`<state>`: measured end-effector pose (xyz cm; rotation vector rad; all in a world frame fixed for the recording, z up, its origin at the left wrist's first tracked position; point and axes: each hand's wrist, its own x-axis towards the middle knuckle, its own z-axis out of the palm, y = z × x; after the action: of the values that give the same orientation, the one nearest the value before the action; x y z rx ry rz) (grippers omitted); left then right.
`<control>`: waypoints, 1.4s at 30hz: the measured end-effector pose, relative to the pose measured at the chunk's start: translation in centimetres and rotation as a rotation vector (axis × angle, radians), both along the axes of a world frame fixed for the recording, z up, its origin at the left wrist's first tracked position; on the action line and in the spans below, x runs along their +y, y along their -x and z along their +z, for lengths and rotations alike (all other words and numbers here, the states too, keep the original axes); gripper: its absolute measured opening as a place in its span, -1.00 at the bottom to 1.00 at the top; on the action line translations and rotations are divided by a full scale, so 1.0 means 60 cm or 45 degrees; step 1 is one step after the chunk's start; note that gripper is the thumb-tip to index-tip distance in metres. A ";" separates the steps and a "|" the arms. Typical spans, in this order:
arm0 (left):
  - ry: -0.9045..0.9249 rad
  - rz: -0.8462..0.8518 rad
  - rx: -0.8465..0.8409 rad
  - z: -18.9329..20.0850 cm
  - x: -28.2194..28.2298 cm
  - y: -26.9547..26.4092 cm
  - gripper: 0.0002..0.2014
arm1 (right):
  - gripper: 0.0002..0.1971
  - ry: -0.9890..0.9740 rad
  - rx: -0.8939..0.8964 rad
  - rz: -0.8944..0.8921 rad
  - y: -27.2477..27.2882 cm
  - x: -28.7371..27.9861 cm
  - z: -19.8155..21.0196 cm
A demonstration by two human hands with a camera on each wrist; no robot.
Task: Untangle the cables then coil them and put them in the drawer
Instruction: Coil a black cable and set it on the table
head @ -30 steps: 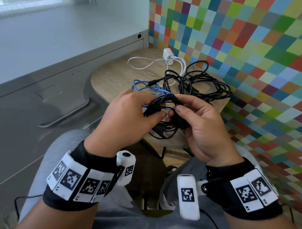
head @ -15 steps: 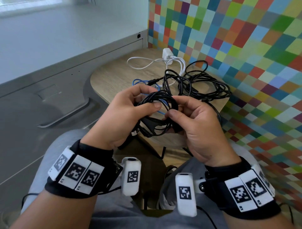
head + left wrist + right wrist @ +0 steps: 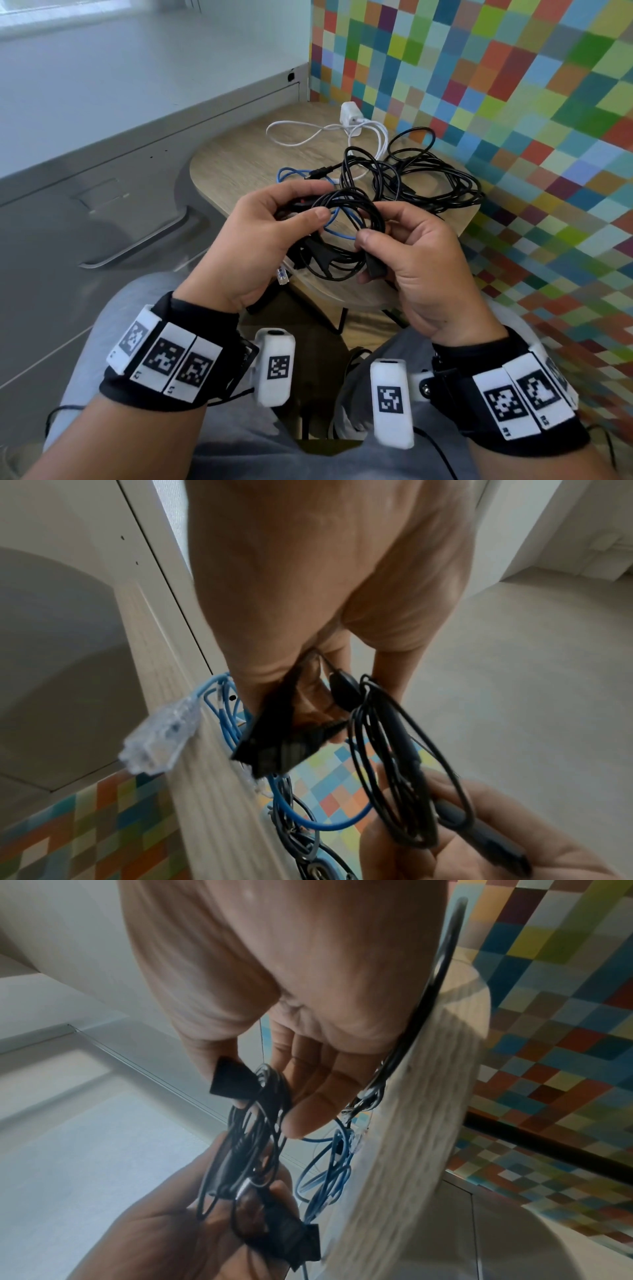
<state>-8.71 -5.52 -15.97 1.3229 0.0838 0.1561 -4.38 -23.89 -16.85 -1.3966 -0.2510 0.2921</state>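
Observation:
A small black cable coil (image 3: 356, 212) hangs between my two hands above the near edge of the round wooden table (image 3: 239, 161). My left hand (image 3: 318, 200) grips one side of it, thumb over the strands. My right hand (image 3: 375, 222) pinches the other side, and the cable's black plug (image 3: 375, 267) sticks out below the thumb. A blue cable (image 3: 337, 224) threads through the coil, and its clear plug (image 3: 282, 275) dangles under my left hand. In the wrist views the black coil (image 3: 394, 750) (image 3: 246, 1137) and the blue cable (image 3: 308, 823) (image 3: 329, 1172) are still interlaced.
A larger tangle of black cables (image 3: 428, 178) lies on the table behind my hands. Farther back sit a white charger (image 3: 351, 113) and its white cable (image 3: 298, 133). A grey drawer cabinet with a long handle (image 3: 137, 240) stands at the left, and a checkered wall (image 3: 513, 102) at the right.
My hands have drawn slightly apart and spread the black coil open. The left hand has turned thumb-up, and the black plug now hangs below my right thumb.

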 end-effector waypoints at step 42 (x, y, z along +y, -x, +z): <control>-0.511 0.351 -0.240 0.007 0.001 0.003 -0.91 | -0.37 -0.363 0.019 0.408 0.001 -0.015 0.008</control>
<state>-8.91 -5.49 -15.54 1.6863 0.0768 0.5542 -4.42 -24.77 -16.36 -1.0700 -0.4867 0.5102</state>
